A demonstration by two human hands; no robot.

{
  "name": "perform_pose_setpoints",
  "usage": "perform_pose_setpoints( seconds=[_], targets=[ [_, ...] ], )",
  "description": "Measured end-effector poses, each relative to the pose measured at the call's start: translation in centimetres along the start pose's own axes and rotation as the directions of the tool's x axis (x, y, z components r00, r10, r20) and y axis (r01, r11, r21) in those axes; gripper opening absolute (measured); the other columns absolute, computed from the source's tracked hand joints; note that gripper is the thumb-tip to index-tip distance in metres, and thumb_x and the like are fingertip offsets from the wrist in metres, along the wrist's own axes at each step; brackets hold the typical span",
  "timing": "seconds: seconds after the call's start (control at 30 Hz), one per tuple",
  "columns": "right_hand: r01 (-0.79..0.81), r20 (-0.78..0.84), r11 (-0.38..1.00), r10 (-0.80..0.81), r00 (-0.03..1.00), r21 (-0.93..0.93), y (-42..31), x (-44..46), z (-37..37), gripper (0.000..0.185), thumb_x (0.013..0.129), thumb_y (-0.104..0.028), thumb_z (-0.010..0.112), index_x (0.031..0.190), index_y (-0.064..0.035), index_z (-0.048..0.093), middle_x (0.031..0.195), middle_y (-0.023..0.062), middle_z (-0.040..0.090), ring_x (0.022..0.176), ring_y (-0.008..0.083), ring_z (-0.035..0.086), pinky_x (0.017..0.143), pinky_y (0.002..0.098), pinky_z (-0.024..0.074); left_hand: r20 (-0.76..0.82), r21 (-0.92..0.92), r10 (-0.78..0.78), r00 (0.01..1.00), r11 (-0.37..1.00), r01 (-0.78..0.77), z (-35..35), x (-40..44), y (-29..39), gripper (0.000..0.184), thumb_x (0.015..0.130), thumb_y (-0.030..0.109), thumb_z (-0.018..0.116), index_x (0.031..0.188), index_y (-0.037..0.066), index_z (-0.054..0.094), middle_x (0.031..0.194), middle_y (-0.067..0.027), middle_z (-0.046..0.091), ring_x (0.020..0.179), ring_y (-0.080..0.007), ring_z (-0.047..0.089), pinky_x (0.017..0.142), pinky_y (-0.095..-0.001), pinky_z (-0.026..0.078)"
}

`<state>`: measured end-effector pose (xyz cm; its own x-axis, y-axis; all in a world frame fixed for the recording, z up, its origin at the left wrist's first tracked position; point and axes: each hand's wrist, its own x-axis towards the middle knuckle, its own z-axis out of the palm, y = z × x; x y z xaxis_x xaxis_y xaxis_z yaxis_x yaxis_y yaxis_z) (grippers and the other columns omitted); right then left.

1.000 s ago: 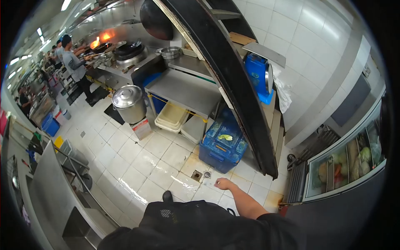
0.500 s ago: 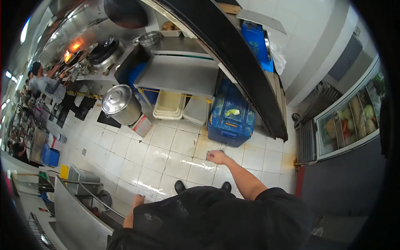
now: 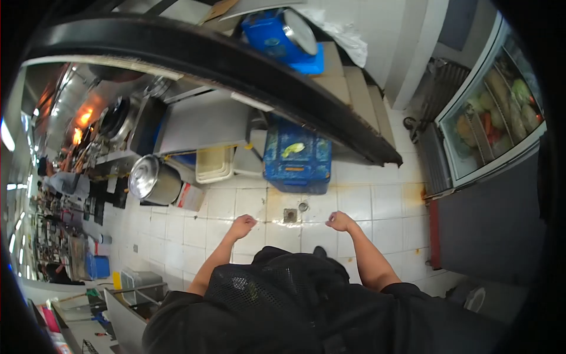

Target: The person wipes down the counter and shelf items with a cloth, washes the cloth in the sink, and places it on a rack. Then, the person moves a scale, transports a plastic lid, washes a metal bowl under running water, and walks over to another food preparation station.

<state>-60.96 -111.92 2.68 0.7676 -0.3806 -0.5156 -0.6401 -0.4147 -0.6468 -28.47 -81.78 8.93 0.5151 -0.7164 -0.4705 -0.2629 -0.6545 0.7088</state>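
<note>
My left hand (image 3: 242, 226) hangs over the tiled floor, its fingers loosely curled with nothing visible in them. Level with it on the other side, my right hand (image 3: 338, 221) also has its fingers curled in and holds nothing that I can see. Both hands are apart from any object. Between and beyond them, a square floor drain (image 3: 290, 215) and a small round metal piece (image 3: 303, 207) show on the tiles. Farther ahead stands a worn blue cooler box (image 3: 295, 171), with a pale green leaf (image 3: 293, 150) lying on its lid.
A dark slanting beam (image 3: 283, 76) crosses overhead. Left of the cooler are a steel table (image 3: 203, 124), pale bins (image 3: 214, 164) and a large lidded pot (image 3: 162, 183). A glass-doored fridge (image 3: 489, 118) with vegetables stands right. Flames and a co-worker (image 3: 68, 182) are far left.
My view has turned and moved forward, bringing the cooler and fridge nearer. My left hand has swung up and forward. The floor drain has come into sight.
</note>
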Motion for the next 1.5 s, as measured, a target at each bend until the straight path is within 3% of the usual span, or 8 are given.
perform_pose_setpoints(
  seconds=[0.2,0.4,0.57,0.77,0.93,1.2,1.33,1.5],
  targets=[
    [0.276,-0.287,0.960,-0.279,0.917,-0.051,-7.9,8.6,-22.7,0.031,0.077,-0.029,0.070,0.092,-0.0015,0.065,0.087,0.0187,0.068,0.087,0.0332,0.066,0.078,0.0392,0.0517,-0.080,-0.009,0.401,0.913,0.915,-0.403,2.7,6.9,24.5,0.018,0.089,0.017,0.065,0.097,0.001,0.065,0.084,-0.0051,0.067,0.077,-0.0114,0.061,0.070,-0.0275,0.050],
    [0.560,-0.568,0.821,-0.411,0.713,0.109,-20.3,18.6,-44.4,0.055,0.078,-0.031,0.074,0.120,0.0000,0.057,0.115,0.0215,0.062,0.108,0.0327,0.060,0.092,0.0402,0.0483,-0.734,-0.059,0.476,0.484,0.666,-0.744,-5.6,21.2,46.9,0.044,0.084,0.022,0.071,0.117,0.000,0.052,0.100,-0.0141,0.064,0.082,-0.0168,0.065,0.072,-0.0300,0.052],
    [0.616,-0.497,0.786,-0.555,0.667,-0.050,-24.4,23.4,-54.8,0.083,0.069,-0.034,0.081,0.134,0.0004,0.042,0.131,0.0229,0.051,0.123,0.0339,0.049,0.102,0.0392,0.0411,-0.665,-0.340,0.113,0.738,0.835,-0.434,-7.3,31.6,53.0,0.054,0.079,0.023,0.076,0.116,-0.004,0.048,0.110,-0.0175,0.062,0.093,-0.0249,0.064,0.084,-0.0345,0.051],
    [0.738,-0.354,0.645,-0.749,0.560,-0.199,-30.2,32.4,-63.4,0.106,0.062,-0.033,0.086,0.144,-0.0010,0.029,0.143,0.0209,0.040,0.133,0.0331,0.039,0.112,0.0404,0.0314,-0.790,-0.224,0.245,0.562,0.738,-0.637,-7.2,32.7,55.1,0.053,0.078,0.003,0.072,0.124,-0.004,0.046,0.113,-0.0139,0.063,0.098,-0.0222,0.063,0.089,-0.0338,0.049],
    [0.722,0.335,0.692,-0.673,0.659,-0.030,-33.7,36.2,-66.7,0.093,0.063,-0.016,0.085,0.141,-0.0037,0.035,0.134,0.0152,0.052,0.114,0.0290,0.057,0.086,0.0365,0.0527,-0.736,-0.284,0.095,0.670,0.855,-0.433,-7.8,31.2,56.0,0.048,0.078,0.004,0.074,0.119,-0.002,0.050,0.110,-0.0142,0.064,0.089,-0.0184,0.066,0.062,-0.0296,0.059],
    [0.807,0.353,0.589,-0.744,0.567,-0.054,-32.1,34.1,-67.5,0.079,0.058,-0.012,0.085,0.129,-0.0027,0.050,0.115,0.0160,0.063,0.096,0.0245,0.063,0.062,0.0364,0.0541,-0.822,-0.233,-0.070,0.565,0.947,-0.222,-6.1,29.1,59.4,0.036,0.075,-0.001,0.075,0.108,-0.002,0.059,0.097,-0.0107,0.069,0.083,-0.0162,0.066,0.071,-0.0295,0.055],
    [0.954,0.129,0.276,-0.948,0.290,-0.115,-24.3,34.9,-69.5,0.074,0.053,-0.021,0.086,0.119,-0.0015,0.059,0.105,0.0198,0.067,0.099,0.0345,0.063,0.082,0.0408,0.0510,-0.781,-0.221,-0.069,0.621,0.960,-0.172,-1.2,29.6,61.2,0.044,0.073,0.001,0.077,0.112,-0.004,0.058,0.097,-0.0107,0.069,0.086,-0.0176,0.066,0.081,-0.0303,0.052],
    [0.864,0.149,0.445,-0.862,0.485,-0.238,-9.2,32.2,-74.6,0.069,0.073,-0.028,0.075,0.133,-0.0053,0.049,0.138,0.0195,0.048,0.125,0.0365,0.047,0.104,0.0413,0.0377,-0.677,0.214,0.148,0.721,0.977,0.001,7.6,30.7,66.2,0.034,0.077,0.018,0.075,0.106,0.002,0.067,0.110,-0.0157,0.066,0.104,-0.0271,0.061,0.091,-0.0384,0.047]
  ],
)
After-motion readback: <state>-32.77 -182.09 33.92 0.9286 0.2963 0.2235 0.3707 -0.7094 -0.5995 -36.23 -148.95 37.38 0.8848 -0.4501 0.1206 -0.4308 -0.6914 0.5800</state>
